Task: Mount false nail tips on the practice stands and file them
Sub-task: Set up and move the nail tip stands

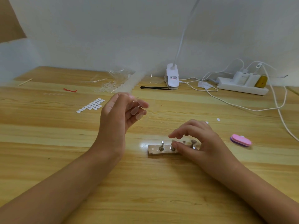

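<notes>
Right hand (pixel 199 140) over four visible stands (pixel 161 145), left hand (pixel 116 114) around one clear tip (pixel 137 102)

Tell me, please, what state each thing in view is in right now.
left hand, raised, pinching a clear nail tip.
right hand, curled over the stand base, thumb and forefinger around a middle stand; grip unclear.
leftmost stand, upright, bare.
pink nail buffer, lying untouched on the table.
power strip, chargers plugged in.
</notes>
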A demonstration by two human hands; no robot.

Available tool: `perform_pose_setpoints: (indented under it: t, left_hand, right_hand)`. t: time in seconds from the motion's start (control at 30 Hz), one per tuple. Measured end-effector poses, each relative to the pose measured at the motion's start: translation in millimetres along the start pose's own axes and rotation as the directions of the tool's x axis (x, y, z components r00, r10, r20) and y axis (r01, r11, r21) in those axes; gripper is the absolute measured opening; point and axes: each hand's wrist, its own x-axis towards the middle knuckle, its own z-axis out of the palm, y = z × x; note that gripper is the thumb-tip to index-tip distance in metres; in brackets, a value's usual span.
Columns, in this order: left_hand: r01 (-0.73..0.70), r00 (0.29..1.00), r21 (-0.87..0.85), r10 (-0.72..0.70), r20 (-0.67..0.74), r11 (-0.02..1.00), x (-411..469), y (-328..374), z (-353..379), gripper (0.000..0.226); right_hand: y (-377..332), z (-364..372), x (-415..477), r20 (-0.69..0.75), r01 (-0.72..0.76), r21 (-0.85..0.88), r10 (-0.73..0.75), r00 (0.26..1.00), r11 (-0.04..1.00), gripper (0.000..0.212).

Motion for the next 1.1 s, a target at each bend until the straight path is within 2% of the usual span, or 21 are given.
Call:
perform_pose_setpoints:
  t: [0.33, 0.47, 0.57, 0.67, 0.77, 0.83, 0.9, 1.0, 1.1]
  left_hand:
    - [0.029, 0.999, -0.012, -0.029, 0.019, 1.0, 0.4, -1.2, 0.6, 0.004]
    - [0.075, 0.993, -0.043, -0.071, 0.096, 0.996, 0.0, -2.1, 1.5, 0.005]
    - [0.112, 0.982, -0.04, -0.104, 0.159, 0.993, -3.9, -3.9, 3.9, 0.007]
    - [0.134, 0.974, -0.019, -0.128, 0.188, 0.991, -7.9, -4.4, 7.1, 0.014]
    - [0.131, 0.963, 0.045, -0.138, 0.23, 0.99, -12.1, -3.0, 10.8, 0.012]
    - [0.116, 0.954, 0.093, -0.137, 0.266, 0.989, -15.9, -1.9, 13.3, 0.011]
    - [0.105, 0.945, 0.127, -0.138, 0.295, 0.986, -19.9, -0.7, 16.1, 0.01]
    - [0.097, 0.936, 0.155, -0.143, 0.323, 0.983, -24.5, 0.1, 19.9, 0.011]
    - [0.154, 0.929, 0.132, -0.189, 0.318, 0.979, -26.1, -0.4, 20.8, 0.012]
  right_hand:
    - [4.1, 1.9, 1.1, 0.022, -0.032, -0.004, 0.032, 0.999, 0.999, 0.011]
    - [4.6, 4.7, 0.0, 0.046, -0.064, -0.026, 0.065, 0.997, 0.998, 0.018]
    - [2.2, 3.3, -1.6, 0.071, -0.062, -0.049, 0.065, 0.995, 0.997, 0.034]
    - [-2.6, -2.5, -0.9, -0.036, -0.09, 0.085, 0.093, 0.995, 0.992, 0.036]
    - [-7.1, -10.8, -0.5, -0.148, -0.095, 0.288, 0.143, 0.979, 0.953, 0.021]
    - [-9.9, -14.1, 0.7, -0.168, -0.107, 0.351, 0.174, 0.97, 0.93, 0.013]
    - [-11.8, -14.3, 1.8, -0.174, -0.104, 0.376, 0.18, 0.968, 0.921, 0.008]
    - [-13.3, -12.3, 2.5, -0.196, -0.084, 0.373, 0.167, 0.966, 0.924, 0.012]
    - [-13.6, -11.0, 1.7, -0.287, -0.006, 0.213, 0.068, 0.956, 0.977, 0.02]
